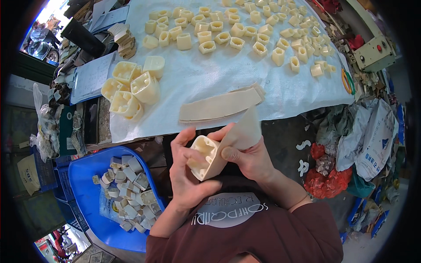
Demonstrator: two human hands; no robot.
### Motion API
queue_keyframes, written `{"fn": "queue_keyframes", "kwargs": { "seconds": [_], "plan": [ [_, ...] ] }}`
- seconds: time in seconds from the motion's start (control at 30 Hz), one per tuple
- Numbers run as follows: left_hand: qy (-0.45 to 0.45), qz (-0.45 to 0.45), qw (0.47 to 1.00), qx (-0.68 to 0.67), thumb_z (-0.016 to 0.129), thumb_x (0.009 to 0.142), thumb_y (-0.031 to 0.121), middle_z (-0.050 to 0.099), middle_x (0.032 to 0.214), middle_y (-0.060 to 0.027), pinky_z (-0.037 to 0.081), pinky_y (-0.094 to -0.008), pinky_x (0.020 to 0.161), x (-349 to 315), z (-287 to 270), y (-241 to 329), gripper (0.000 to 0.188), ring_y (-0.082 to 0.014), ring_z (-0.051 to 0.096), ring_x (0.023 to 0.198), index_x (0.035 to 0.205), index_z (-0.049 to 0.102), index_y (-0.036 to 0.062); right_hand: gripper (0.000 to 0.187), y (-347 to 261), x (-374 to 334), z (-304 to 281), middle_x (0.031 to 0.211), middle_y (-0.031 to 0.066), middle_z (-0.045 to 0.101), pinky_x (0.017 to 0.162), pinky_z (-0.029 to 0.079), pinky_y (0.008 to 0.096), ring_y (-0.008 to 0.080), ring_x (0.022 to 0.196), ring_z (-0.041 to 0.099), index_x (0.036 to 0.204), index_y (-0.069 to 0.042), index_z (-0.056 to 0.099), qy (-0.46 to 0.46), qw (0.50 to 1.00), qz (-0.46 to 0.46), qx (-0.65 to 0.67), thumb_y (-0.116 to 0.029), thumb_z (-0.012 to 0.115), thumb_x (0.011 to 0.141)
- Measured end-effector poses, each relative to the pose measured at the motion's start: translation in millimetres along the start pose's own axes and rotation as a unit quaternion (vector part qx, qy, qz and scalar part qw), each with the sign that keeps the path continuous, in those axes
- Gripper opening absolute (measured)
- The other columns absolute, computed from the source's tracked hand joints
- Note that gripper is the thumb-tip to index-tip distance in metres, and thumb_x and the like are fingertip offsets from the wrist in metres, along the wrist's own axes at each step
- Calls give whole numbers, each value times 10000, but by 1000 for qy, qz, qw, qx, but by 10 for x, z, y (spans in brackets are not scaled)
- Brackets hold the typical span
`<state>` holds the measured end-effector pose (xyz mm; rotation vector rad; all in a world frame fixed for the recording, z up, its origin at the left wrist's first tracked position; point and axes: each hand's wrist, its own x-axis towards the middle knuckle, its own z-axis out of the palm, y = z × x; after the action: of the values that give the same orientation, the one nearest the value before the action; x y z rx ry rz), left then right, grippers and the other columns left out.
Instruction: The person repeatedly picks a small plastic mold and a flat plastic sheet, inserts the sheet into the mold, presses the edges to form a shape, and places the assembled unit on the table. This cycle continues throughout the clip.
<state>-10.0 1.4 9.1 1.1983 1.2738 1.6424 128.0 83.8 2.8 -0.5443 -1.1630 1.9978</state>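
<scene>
The left hand's (183,177) fingers grip a cream hollow block (205,160), one finger over its open face and the thumb beneath. The right hand's (255,163) fingers pinch a beige strip (244,130) between thumb and forefinger; the strip lies along the block's right side, its free end rising toward the tabletop (184,72). Block and hands are held just in front of the tabletop's near edge. Just beyond that edge, near its middle, lie more beige strips (219,106), overlapping. Larger hollow blocks (146,89) cluster toward the near left corner. Many small hollow pieces (184,41) spread across the far half. Scissors (348,82) lie by the right edge. Below the near left corner, a blue tub (85,175) holds pale blocks (130,174).
</scene>
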Motion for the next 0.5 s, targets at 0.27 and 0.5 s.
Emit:
{"fn": "queue_keyframes", "kwargs": {
  "seconds": [0.27,0.5],
  "plan": [
    [-9,-58,997,-47,813,594,53,473,1093,-132,439,-301,827,-21,-73,18,373,-193,499,1003,843,535,61,338,-83,38,-94,871,73,629,714,475,258,129,820,589,965,8,602,32,998,60,19,-227,736,763],
    [-76,-59,992,-86,830,602,105,459,1142,-147,446,-336,852,4,-151,32,478,-228,493,1060,974,535,52,297,-33,19,-140,850,59,620,696,474,247,119,827,583,922,-3,613,-28,996,85,20,-214,742,758]
  ]
}}
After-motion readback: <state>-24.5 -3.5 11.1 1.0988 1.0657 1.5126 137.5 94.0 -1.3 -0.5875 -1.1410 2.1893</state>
